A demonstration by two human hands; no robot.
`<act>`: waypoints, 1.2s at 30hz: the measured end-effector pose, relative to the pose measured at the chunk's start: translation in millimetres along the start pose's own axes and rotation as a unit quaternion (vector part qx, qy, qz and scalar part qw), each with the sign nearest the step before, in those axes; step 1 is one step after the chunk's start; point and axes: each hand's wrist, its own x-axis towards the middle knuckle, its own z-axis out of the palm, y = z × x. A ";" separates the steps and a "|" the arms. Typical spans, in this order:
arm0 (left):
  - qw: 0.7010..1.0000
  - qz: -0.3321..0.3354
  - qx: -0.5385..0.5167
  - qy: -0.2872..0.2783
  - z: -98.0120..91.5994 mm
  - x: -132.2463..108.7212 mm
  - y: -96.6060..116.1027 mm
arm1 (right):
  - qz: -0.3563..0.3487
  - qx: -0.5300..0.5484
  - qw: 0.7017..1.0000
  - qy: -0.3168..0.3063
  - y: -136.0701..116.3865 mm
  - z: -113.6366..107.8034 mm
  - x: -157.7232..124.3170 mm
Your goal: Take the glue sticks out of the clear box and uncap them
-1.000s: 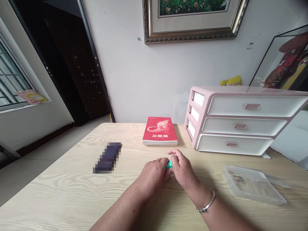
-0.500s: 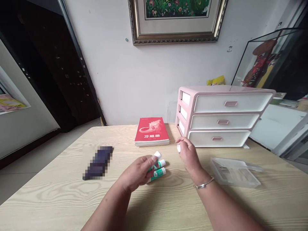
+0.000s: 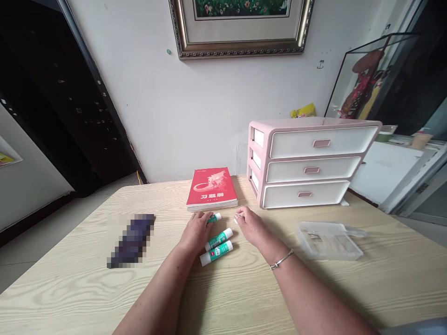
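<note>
The table's left edge slants away well beyond a dark item, with a wide stretch of wood before the left hand. That hand bends over the far glue stick, just in front of the red book; two more glue sticks lie nearer. Across a narrow gap, the right hand pinches a small white piece; a clear box sits farther right. Pixelation obscures the dark item. Fingers cover the far stick's left end; whether they grip it, I cannot tell. The white piece is mostly hidden.
</note>
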 end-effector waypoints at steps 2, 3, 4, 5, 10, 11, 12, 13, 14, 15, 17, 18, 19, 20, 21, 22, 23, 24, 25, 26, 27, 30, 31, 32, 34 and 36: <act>1.000 0.005 -0.005 0.000 4.2 3.2 -2.1 | -0.023 -0.009 1.000 0.002 -1.7 1.6 -3.5; 1.000 0.008 -0.008 0.002 5.5 4.2 -3.4 | -0.031 -0.020 0.999 -0.002 -2.1 2.1 -5.3; 1.000 0.009 -0.010 0.005 6.4 4.7 -4.7 | -0.040 -0.035 0.999 -0.009 -1.9 2.1 -6.8; 1.000 0.010 -0.013 0.008 7.0 5.0 -5.8 | -0.050 -0.052 0.997 -0.015 -1.1 1.6 -8.0; 0.999 0.015 -0.025 0.027 5.3 0.8 -6.3 | -0.070 -0.141 0.987 0.001 9.5 -9.8 -8.0; 0.999 0.021 -0.026 0.035 3.4 -1.3 -5.3 | -0.057 -0.160 0.985 0.005 11.9 -12.5 -7.2; 0.998 0.027 -0.025 0.044 0.6 -3.9 -3.9 | -0.042 -0.177 0.983 0.004 14.0 -14.8 -6.6; 0.998 0.033 -0.025 0.054 -2.8 -6.9 -2.0 | -0.028 -0.191 0.981 0.000 15.5 -16.4 -6.2; 0.997 0.036 -0.027 0.061 -6.7 -10.3 0.4 | -0.019 -0.204 0.979 -0.005 16.4 -17.3 -6.2; 0.997 0.035 -0.030 0.062 -10.9 -13.9 3.5 | -0.016 -0.215 0.976 -0.011 16.5 -17.6 -6.5; 0.998 0.031 -0.038 0.043 -18.3 -21.1 11.0 | -0.020 -0.233 0.972 -0.017 14.5 -17.3 -8.3; 0.999 0.031 -0.038 0.025 -20.9 -24.3 15.2 | -0.024 -0.241 0.970 -0.013 12.4 -17.1 -9.6; 0.999 0.032 -0.034 0.005 -22.5 -27.0 19.4 | -0.029 -0.249 0.968 -0.005 9.8 -17.1 -10.9; 0.999 0.034 -0.027 -0.014 -23.2 -29.1 23.5 | -0.038 -0.255 0.966 0.008 6.8 -17.4 -12.3; 0.999 0.039 -0.019 -0.029 -23.0 -30.6 27.2 | -0.051 -0.260 0.964 0.025 3.4 -18.0 -13.6; 0.998 0.043 -0.012 -0.041 -22.1 -31.5 30.3 | -0.065 -0.260 0.962 0.047 -0.4 -18.6 -14.8; 0.998 0.045 -0.008 -0.051 -20.7 -31.7 32.8 | -0.076 -0.254 0.962 0.069 -4.3 -19.2 -16.0; 0.997 0.044 -0.007 -0.056 -19.0 -31.5 34.6 | -0.083 -0.241 0.963 0.086 -8.5 -19.3 -17.2; 0.997 0.040 -0.009 -0.060 -17.4 -30.7 35.8 | -0.083 -0.222 0.967 0.094 -12.8 -18.9 -18.4; 0.997 0.035 -0.012 -0.064 -15.9 -29.7 36.3 | -0.077 -0.200 0.972 0.093 -17.1 -18.0 -19.8; 0.997 0.032 -0.016 -0.069 -14.8 -28.4 36.4 | -0.067 -0.175 0.979 0.083 -21.2 -16.5 -21.2; 0.995 0.039 -0.020 -0.086 -14.2 -25.0 35.2 | -0.039 -0.109 0.993 0.033 -31.5 -10.2 -25.4; 0.995 0.048 -0.020 -0.086 -15.3 -24.5 35.1 | -0.029 -0.098 0.994 0.023 -33.9 -8.2 -26.4; 0.995 0.059 -0.018 -0.082 -16.9 -24.4 35.4 | -0.021 -0.093 0.995 0.017 -35.5 -6.3 -27.1; 0.996 0.073 -0.006 -0.057 -21.3 -26.0 37.8 | -0.006 -0.082 0.997 0.016 -36.7 -2.8 -27.4; 0.997 0.077 0.016 -0.028 -25.9 -29.8 42.5 | 0.011 -0.038 0.999 0.015 -35.9 1.0 -26.3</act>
